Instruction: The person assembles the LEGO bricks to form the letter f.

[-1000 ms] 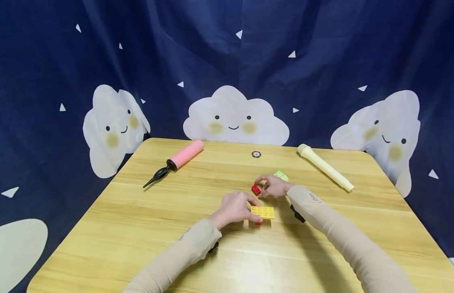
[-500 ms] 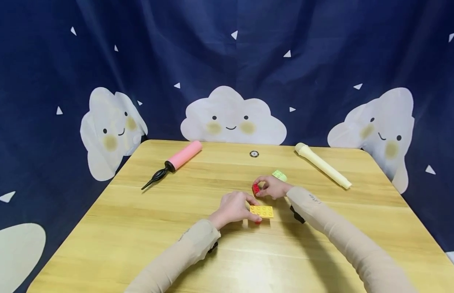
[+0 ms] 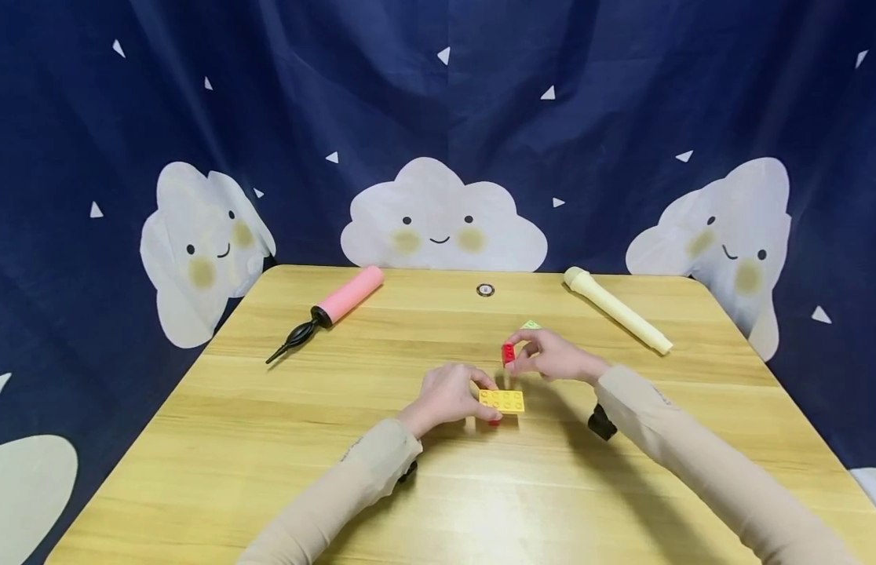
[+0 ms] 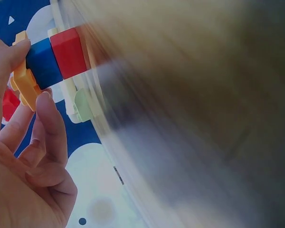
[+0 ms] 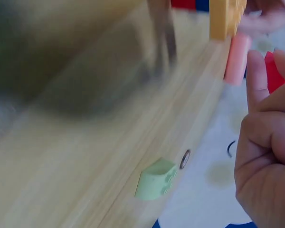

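My left hand (image 3: 448, 396) pinches a yellow building brick (image 3: 501, 401) by its ends near the middle of the table. Under it, in the left wrist view, are a blue brick (image 4: 44, 62) and a red brick (image 4: 69, 52), forming a stack. A second, small red brick (image 3: 508, 354) is pinched between the thumb and fingers of my right hand (image 3: 556, 356), raised above the table just behind the stack. Behind the right hand lies a light green brick (image 3: 531, 324), mostly covered in the head view. The right wrist view shows that green piece (image 5: 155, 179) with a curved side.
A pink hand pump (image 3: 349, 297) with a black nozzle lies at the back left. A cream microphone-shaped stick (image 3: 617, 310) lies at the back right. A small round disc (image 3: 485, 289) sits near the table's (image 3: 254, 463) far edge, before a dark blue curtain (image 3: 501, 125).
My right hand took hold of the small red brick and lifted it off the table, moving slightly right. The left hand and the stack stay nearly in place.
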`<action>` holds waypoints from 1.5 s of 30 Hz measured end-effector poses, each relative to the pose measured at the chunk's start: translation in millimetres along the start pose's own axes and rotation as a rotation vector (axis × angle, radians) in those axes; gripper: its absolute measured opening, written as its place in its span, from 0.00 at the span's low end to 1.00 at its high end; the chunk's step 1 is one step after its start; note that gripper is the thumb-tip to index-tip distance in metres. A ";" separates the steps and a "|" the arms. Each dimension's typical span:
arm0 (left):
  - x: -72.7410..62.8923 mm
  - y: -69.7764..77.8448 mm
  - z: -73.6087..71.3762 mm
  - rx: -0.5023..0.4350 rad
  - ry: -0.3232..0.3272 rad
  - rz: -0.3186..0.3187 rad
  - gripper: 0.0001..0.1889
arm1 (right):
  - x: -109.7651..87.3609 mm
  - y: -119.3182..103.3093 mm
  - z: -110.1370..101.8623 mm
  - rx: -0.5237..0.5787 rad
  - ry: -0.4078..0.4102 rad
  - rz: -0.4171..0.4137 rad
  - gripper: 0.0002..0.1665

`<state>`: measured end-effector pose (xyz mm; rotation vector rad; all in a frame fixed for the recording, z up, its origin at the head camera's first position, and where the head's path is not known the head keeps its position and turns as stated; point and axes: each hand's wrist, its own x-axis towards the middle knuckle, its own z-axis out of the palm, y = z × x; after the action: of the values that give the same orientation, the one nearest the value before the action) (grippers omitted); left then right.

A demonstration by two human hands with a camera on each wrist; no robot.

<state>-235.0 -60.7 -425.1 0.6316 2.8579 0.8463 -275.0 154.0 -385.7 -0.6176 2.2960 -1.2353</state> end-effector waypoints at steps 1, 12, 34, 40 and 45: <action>0.2 -0.1 -0.1 -0.001 0.000 -0.001 0.18 | -4.0 -1.7 1.8 -0.007 0.001 -0.008 0.26; 1.9 -0.7 -1.5 -0.002 -0.010 0.032 0.18 | -31.4 -8.7 37.5 -0.244 0.063 -0.187 0.20; -0.9 -5.3 0.1 0.051 -0.002 0.092 0.18 | -27.1 -8.5 49.0 -0.372 0.136 -0.202 0.20; -3.1 -8.1 -3.4 0.144 0.012 0.123 0.23 | -25.2 -8.3 48.5 -0.363 0.120 -0.193 0.20; -3.6 -9.1 -2.9 0.132 0.027 0.115 0.22 | -23.9 -7.9 48.1 -0.354 0.109 -0.193 0.20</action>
<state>-235.6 -70.6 -427.7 0.8128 2.9453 0.6895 -226.6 132.9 -398.4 -0.9345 2.6243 -0.9670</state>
